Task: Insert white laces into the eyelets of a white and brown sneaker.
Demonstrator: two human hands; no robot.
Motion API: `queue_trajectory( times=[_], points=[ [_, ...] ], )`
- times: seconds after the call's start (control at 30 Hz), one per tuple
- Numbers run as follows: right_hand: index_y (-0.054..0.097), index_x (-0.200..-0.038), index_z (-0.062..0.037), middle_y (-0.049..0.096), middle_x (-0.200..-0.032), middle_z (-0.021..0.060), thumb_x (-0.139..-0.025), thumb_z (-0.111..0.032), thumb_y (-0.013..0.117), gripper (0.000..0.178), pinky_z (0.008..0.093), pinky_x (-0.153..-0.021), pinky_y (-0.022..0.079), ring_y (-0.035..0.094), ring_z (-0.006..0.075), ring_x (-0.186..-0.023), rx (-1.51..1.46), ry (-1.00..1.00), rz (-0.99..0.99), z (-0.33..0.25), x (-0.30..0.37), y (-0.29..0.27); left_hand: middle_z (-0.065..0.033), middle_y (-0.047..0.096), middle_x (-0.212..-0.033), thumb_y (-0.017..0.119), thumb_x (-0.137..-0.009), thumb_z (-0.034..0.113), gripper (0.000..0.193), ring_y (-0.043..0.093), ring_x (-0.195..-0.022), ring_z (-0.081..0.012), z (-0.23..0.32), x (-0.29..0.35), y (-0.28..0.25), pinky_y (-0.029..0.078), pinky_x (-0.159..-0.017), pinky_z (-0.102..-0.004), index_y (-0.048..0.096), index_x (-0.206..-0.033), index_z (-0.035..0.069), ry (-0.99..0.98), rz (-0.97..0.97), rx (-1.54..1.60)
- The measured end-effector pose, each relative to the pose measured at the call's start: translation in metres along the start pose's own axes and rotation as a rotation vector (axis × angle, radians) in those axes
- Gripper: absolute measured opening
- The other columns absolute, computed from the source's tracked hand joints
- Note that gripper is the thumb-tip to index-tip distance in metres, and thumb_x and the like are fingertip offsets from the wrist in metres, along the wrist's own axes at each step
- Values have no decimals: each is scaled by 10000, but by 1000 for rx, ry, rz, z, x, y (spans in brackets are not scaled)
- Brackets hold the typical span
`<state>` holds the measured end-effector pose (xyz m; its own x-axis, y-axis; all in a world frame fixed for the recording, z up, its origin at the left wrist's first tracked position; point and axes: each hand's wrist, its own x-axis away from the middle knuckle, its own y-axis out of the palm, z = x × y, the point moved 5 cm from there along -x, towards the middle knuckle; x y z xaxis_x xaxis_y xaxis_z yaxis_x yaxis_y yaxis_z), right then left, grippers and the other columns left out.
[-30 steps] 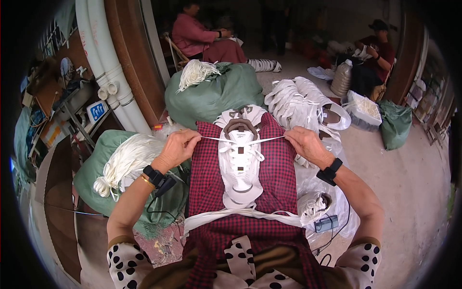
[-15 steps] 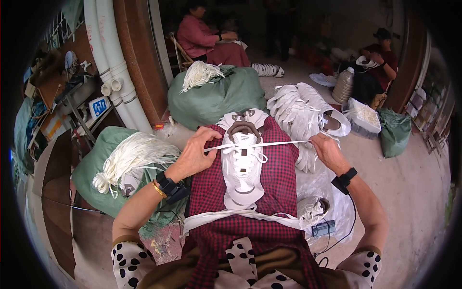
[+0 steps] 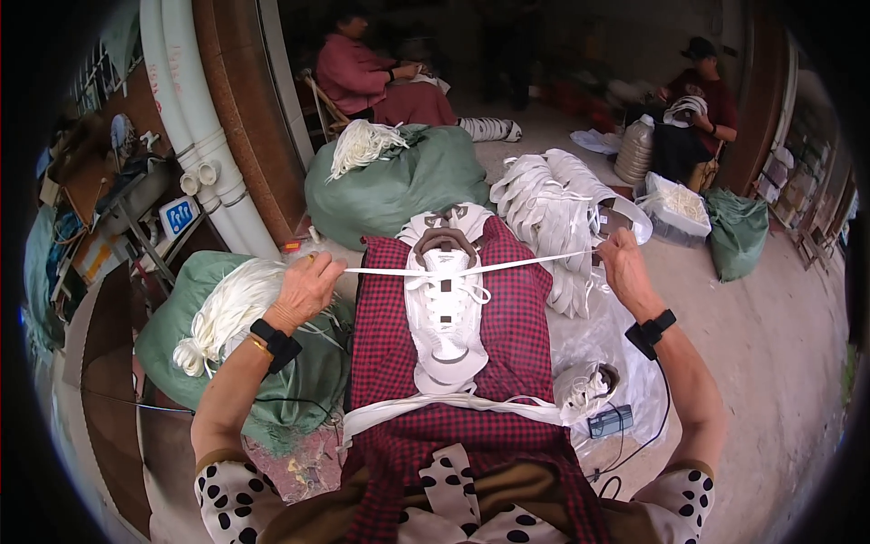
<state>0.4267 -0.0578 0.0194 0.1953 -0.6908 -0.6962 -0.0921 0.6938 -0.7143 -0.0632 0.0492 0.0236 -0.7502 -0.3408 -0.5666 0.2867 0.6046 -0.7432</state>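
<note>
A white sneaker [image 3: 444,317] with a brown collar lies on the red-and-black checked cloth over my lap [image 3: 517,335], its toe toward me. White lace is threaded through its eyelets, and a small loop sticks out at the right side. My left hand [image 3: 306,288] is closed on one end of the shoelace [image 3: 385,271], left of the shoe. Out to the right, my right hand [image 3: 625,272] pinches the other end. Between them the lace runs nearly straight across the top of the tongue. Part of another shoe shows behind this one.
Green sacks [image 3: 399,186] stand ahead and to the left, with bundles of white laces [image 3: 227,313] on top. Stacked white shoes [image 3: 544,213] lie ahead right. Another sneaker [image 3: 584,392] rests on plastic sheeting near a small dark device [image 3: 610,422]. Two people sit working farther back.
My left hand has moved outward to the left, drawing out a longer stretch of lace. My right hand has shifted slightly upward and right. The view has shifted a little.
</note>
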Motion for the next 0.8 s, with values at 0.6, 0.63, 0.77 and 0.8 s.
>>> queue_trajectory(
  times=[0.6,0.63,0.77,0.8],
  points=[
    [715,-937,-12,703,-788,14,-907,-83,717,77,206,-597,489,617,44,-675,-1256,445,-180,-141,-43,70,-144,568,-850,619,-809,-41,216,579,-817,-320,12,-63,9,474,-743,-403,718,-997,-4,-331,188,488],
    [715,-937,-12,703,-788,14,-907,-83,717,77,206,-597,489,617,44,-675,-1253,450,-185,-141,-43,75,-136,579,-826,622,-816,-36,202,591,-773,-293,24,-83,7,477,-715,-380,725,-987,-4,-340,142,636],
    [701,-892,-9,693,-761,4,-882,-71,719,65,212,-602,491,611,37,-665,-1306,476,-85,-138,-44,83,-149,605,-822,632,-803,-21,172,603,-720,-281,71,-137,19,478,-660,-377,726,-946,-23,-244,-144,839],
    [696,-887,-8,692,-757,6,-877,-64,716,60,216,-601,491,609,36,-664,-1266,439,-75,-141,-45,79,-155,613,-820,635,-803,-12,161,611,-714,-276,80,-142,28,479,-651,-375,727,-933,-27,-126,-177,812]
  ],
)
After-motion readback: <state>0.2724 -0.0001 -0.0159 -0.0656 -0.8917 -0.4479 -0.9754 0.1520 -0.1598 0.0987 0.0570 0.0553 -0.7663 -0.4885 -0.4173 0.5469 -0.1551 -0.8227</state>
